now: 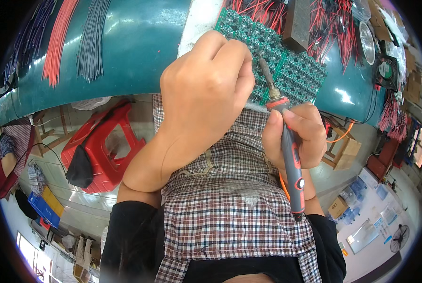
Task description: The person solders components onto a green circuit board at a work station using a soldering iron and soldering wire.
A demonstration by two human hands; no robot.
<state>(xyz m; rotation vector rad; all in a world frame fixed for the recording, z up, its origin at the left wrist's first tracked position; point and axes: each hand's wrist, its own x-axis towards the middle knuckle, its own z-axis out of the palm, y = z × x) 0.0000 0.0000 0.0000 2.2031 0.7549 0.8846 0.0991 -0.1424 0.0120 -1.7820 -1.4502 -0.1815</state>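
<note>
My right hand (311,134) grips a grey and red soldering iron (293,162) like a pen. The iron's tip points away from me, over a panel of small green circuit boards (301,71) on the table. My left hand (204,87) is closed above the panel's left part, with its fingers curled in toward the iron's tip. The back of this hand hides its fingertips, so I cannot make out what they pinch. Red and black wires (263,13) lie at the panel's far edge.
A dark rectangular block (296,26) stands behind the panel. Red wires (56,45) and grey wires (94,42) lie on the green table (137,52) at left. A small black fan (385,70) is at right. A red stool (100,146) stands below left, and another person's arm (8,153) shows farther left.
</note>
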